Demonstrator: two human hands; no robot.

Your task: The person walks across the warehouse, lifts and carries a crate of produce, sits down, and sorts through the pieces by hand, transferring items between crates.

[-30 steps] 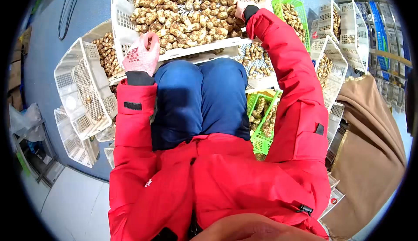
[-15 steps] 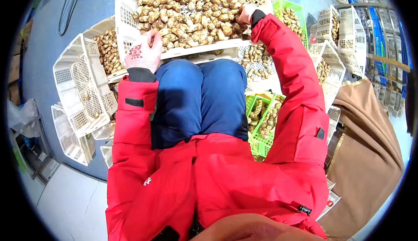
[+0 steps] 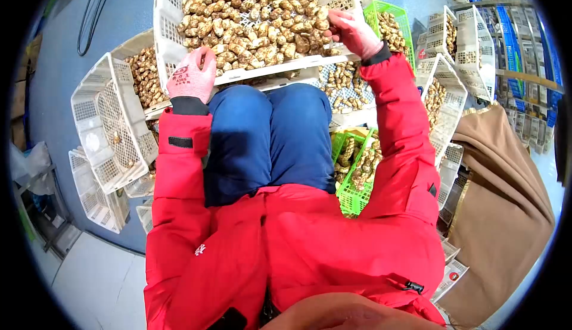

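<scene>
A large white crate (image 3: 268,67) stands in front of my knees, with many brown and cream knobbly tubers (image 3: 259,23) spread inside. My left hand (image 3: 192,78), in a pink glove with red print, is closed at the crate's near left corner; whether it holds anything is hidden. My right hand (image 3: 353,32), gloved in pink too, is over the crate's right end, beside the pile. Its fingers are bent together near the tubers, and what lies between them is too small to tell.
White crates (image 3: 113,124) lean at the left. Green baskets (image 3: 356,196) of tubers stand right of my knees, and another green basket (image 3: 390,27) is farther back. More white crates (image 3: 444,100) and a brown cloth (image 3: 500,211) are at the right.
My right hand has come up from the tubers at the crate's right end and turned, with more of the glove showing. My left hand stays at the crate's near left corner.
</scene>
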